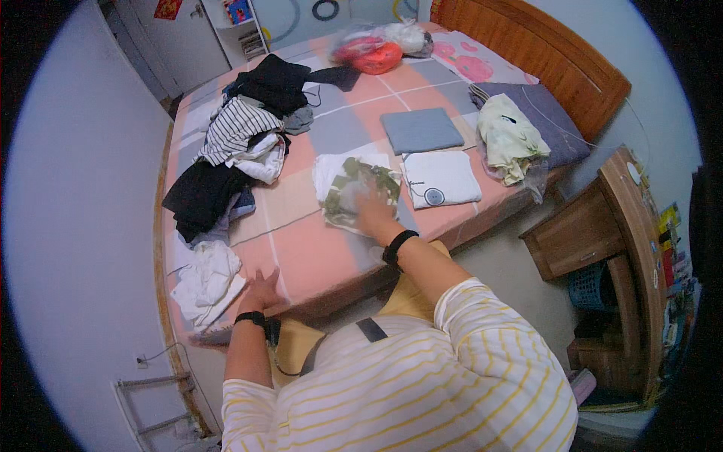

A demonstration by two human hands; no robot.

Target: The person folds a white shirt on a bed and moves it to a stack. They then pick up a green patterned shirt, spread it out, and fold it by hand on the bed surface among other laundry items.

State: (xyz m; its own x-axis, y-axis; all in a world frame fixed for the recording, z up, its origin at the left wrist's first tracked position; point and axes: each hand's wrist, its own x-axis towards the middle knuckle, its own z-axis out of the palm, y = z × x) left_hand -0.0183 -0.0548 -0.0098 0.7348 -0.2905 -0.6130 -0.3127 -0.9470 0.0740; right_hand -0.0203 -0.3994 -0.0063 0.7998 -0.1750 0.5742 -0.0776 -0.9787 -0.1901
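My right hand (374, 207), blurred, is over a green-and-white patterned garment (342, 198) lying on the bed. Whether its fingers grip the cloth cannot be made out. My left hand (263, 289) rests with fingers spread on the near edge of the checked bedsheet (305, 254). Just left of that hand lies a crumpled white garment (206, 277). To the right of the patterned garment is a folded white garment (446, 176) with a round dark print. Behind it lies a flat folded grey-blue cloth (422, 130).
Along the bed's left side are black clothes (206, 195) and a striped garment (240, 127). A pale yellow garment (508, 135) sits on clear plastic at right, by a grey folded cloth (556, 133). Bagged red things (378, 55) lie far back. A wooden desk (627, 209) stands right.
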